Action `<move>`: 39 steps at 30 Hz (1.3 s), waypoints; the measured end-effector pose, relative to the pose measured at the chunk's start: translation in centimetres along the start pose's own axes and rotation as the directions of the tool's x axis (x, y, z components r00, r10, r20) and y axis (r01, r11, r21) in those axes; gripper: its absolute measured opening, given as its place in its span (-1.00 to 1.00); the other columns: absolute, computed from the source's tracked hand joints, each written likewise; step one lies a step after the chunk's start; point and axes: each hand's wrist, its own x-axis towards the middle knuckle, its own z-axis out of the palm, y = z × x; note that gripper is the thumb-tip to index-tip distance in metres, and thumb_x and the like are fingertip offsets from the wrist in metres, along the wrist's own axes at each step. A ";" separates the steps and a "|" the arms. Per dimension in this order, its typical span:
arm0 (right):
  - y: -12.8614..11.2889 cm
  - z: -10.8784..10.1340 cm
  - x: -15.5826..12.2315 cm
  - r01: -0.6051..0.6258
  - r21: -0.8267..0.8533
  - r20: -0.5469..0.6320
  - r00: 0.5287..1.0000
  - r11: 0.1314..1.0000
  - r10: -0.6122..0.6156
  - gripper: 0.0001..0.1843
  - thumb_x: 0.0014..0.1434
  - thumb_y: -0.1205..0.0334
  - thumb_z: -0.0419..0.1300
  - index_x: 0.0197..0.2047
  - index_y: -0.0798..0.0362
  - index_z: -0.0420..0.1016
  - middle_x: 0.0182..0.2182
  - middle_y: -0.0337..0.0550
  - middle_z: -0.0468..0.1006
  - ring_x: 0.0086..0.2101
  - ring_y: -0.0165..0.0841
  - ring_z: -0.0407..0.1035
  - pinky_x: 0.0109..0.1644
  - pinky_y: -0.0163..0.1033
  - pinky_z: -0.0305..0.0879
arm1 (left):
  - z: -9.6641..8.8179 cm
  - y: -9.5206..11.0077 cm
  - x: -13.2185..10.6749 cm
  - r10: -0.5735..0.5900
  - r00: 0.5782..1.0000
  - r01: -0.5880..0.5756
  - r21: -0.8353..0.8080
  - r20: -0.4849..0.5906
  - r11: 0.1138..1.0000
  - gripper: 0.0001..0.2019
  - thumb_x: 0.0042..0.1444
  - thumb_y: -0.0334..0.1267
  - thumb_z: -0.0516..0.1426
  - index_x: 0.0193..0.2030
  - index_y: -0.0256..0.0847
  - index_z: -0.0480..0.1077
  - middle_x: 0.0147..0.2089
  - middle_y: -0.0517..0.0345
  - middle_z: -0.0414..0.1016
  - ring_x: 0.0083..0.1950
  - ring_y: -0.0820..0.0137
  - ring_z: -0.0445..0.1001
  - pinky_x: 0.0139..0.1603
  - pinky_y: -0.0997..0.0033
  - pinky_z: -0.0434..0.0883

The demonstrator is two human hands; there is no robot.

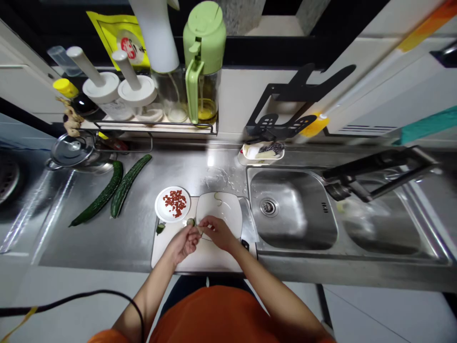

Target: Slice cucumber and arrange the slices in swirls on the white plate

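Note:
My left hand [185, 244] is closed, holding a small round green piece of cucumber [191, 222] at its fingertips. Close beside it, my right hand [218, 232] pinches a thin pale strip [200, 230], too small to make out well; the two hands' fingertips nearly meet. Under the right hand lies a white square plate [232, 212] with a curved pale-green sliver [217, 196] near its far edge. To the left, a round white plate [159, 209] carries chopped red bits [174, 202]. A dark green cucumber end [160, 228] rests on the cutting board [167, 264].
Right of the square plate, a knife [249, 221] lies partly hidden. Two whole cucumbers [130, 186] are on the steel counter to the left. The double sink [293, 205] and black faucet [371, 174] are at right. Behind, a rack [157, 123] holds jars and a green oil bottle [204, 52].

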 end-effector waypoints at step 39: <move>2.5 -8.9 3.7 0.003 -0.441 -0.151 0.985 0.897 -0.078 -0.89 0.04 0.42 0.16 -0.38 0.06 0.50 -0.46 -0.23 0.52 -0.37 -0.39 0.33 -0.24 -0.30 0.17 | 5.5 2.5 6.9 0.662 0.748 -0.496 0.696 0.038 0.520 -0.77 -0.15 -0.24 0.27 -0.28 -0.20 0.51 -0.40 0.16 0.55 -0.36 0.42 0.50 -0.28 0.47 0.42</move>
